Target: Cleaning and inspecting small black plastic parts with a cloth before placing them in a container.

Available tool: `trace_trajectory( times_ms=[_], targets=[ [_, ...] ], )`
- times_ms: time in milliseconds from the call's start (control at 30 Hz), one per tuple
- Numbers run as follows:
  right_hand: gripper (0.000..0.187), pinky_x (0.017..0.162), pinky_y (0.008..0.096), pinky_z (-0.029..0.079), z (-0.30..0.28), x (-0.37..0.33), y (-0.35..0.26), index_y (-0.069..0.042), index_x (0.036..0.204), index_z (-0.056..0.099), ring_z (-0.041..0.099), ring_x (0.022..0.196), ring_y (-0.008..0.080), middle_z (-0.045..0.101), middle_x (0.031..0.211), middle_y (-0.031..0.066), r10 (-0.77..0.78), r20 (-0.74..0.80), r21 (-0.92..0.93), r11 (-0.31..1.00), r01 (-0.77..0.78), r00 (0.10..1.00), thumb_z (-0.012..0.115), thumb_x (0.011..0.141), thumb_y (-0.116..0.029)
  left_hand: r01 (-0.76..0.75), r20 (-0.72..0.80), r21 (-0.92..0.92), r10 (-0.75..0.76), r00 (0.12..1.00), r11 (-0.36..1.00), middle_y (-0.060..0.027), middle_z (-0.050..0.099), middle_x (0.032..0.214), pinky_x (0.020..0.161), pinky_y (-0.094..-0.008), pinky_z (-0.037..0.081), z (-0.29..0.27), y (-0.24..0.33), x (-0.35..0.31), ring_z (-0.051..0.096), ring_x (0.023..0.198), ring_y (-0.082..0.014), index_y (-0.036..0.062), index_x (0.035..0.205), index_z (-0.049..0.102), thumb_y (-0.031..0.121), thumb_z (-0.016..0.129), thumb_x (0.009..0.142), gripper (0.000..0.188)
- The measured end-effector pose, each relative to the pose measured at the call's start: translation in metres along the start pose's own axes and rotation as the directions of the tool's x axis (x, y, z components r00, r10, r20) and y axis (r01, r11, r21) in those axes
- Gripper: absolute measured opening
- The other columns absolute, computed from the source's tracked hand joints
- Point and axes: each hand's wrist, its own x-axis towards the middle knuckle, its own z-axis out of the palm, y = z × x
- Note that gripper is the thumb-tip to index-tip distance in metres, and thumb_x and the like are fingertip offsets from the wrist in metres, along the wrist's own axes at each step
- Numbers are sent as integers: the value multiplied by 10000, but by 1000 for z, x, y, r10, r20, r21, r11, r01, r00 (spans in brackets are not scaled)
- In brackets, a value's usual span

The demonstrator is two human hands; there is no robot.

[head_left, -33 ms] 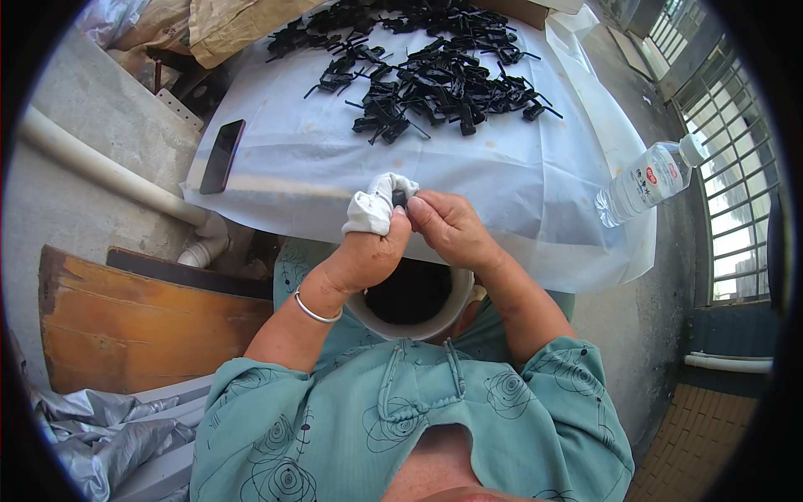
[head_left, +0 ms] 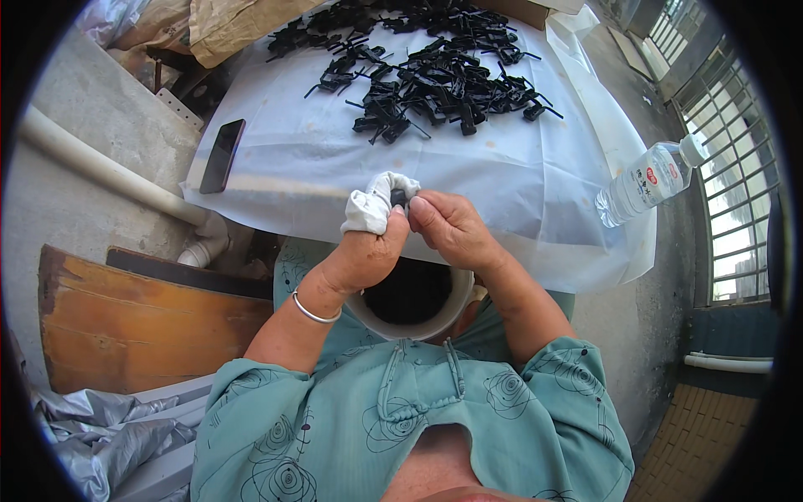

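My left hand [head_left: 374, 247], with white cloth [head_left: 368, 211] around its fingers, is closed on a small black plastic part [head_left: 398, 198]. At the right side of that part, my right hand [head_left: 456, 227] pinches with thumb and forefinger; its other fingers are curled and partly hidden. Both hands meet just off the near edge of the table, above a whitish bucket [head_left: 462, 303] with a dark inside. Farther back, a heap of black plastic parts with thin prongs [head_left: 460, 84] lies on the white sheet [head_left: 318, 159].
A dark phone [head_left: 222, 156] lies at the table's left side. On the right, a clear water bottle [head_left: 640, 188] lies tilted near the edge. Brown paper [head_left: 238, 29] and a cardboard box [head_left: 519, 10] are at the back. A wooden board [head_left: 142, 322] and a pipe [head_left: 109, 167] stand left.
The small black part has turned slightly between my fingers and shows darker. Both arms hold nearly the same place.
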Motion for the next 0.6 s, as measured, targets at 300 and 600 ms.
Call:
trace_trajectory(
  times_ms=[300, 600],
  targets=[
    [259, 548, 290, 392, 15, 1, 9, 1, 743, 513, 437, 586, 123, 461, 609, 53, -196, -55, -253, 951, 176, 979, 471, 930, -173, 22, -30, 130, -19, 999, 991, -211, 560, 891, 762, -394, 445, -1, 2, -9, 552, 855, -357, -45, 1012, 511, 116, 472, 827, 248],
    [279, 554, 295, 396, -26, 6, -2, 5, 746, 529, 440, 572, 156, 478, 603, 67, -46, -54, -337, 941, 25, 997, 501, 917, -214, -137, -20, 622, 191, 981, 771, -221, 581, 1041, 888, -378, 419, -64, -62, 85, 544, 992, -351, 8, 1141, 538, 139, 492, 818, 352]
  ],
)
